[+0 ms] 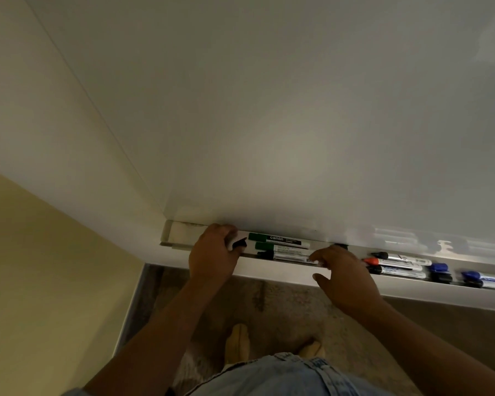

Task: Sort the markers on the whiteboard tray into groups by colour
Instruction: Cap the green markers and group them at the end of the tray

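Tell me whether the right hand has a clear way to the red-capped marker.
Probably yes: the right hand rests on the tray just left of the red-capped marker, with nothing between them.

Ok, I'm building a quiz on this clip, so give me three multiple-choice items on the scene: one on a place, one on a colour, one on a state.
1. Where do the two green-capped markers lie?
A. between the two hands
B. at the tray's far right end
C. on the floor

2. What colour is the cap of the marker just right of the right hand?
A. yellow
B. red
C. white

3. What is the left hand doing?
A. hanging free at the person's side
B. pressed flat on the whiteboard
C. closed on a black-capped marker

Answers: 1 A, the green caps sit on the tray between the left hand and the right hand. 2 B, its cap shows orange-red. 3 C, its fingers curl around a white barrel with a black cap sticking out.
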The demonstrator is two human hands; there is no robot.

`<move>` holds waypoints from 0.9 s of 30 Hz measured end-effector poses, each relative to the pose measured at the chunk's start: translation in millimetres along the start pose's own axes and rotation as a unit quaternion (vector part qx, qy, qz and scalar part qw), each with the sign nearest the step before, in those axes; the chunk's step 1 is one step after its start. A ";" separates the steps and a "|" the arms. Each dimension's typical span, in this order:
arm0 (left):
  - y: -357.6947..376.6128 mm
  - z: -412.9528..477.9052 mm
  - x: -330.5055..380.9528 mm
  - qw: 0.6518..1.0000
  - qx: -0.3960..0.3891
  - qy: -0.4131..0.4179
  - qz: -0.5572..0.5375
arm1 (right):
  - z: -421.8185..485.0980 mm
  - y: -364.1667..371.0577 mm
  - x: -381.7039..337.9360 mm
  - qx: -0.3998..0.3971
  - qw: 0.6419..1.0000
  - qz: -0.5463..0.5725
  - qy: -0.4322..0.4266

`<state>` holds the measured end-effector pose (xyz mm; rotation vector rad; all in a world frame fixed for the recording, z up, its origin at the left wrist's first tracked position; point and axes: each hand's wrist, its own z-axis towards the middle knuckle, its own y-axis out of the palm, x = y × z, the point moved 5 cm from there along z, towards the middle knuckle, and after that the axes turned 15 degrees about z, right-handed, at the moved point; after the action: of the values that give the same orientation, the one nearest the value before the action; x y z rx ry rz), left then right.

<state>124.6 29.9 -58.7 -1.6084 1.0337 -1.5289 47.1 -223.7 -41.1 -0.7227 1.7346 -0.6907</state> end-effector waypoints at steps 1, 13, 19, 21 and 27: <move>0.5 0.7 -2.5 1.000 -0.016 -0.004 0.019 | 2.4 0.4 -1.0 0.001 1.000 -0.019 -0.009; 4.8 6.9 5.0 0.997 -0.067 0.004 0.040 | 22.9 5.6 -6.1 -0.036 0.987 -0.145 -0.061; -6.7 -3.7 -1.5 0.998 -0.058 0.014 -0.003 | 20.8 -7.6 -12.9 -0.015 0.992 -0.100 -0.072; -17.1 -10.5 -1.6 0.996 -0.057 0.016 -0.074 | 12.3 -16.6 -18.3 0.003 0.997 -0.048 -0.068; -64.7 -42.8 11.4 0.941 -0.067 0.005 -0.332 | -31.8 -51.2 -47.4 0.023 0.986 0.152 -0.070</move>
<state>87.8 51.1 7.2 -2.1902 0.6251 -1.9204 34.2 -217.8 34.2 -0.4486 1.6484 -0.4572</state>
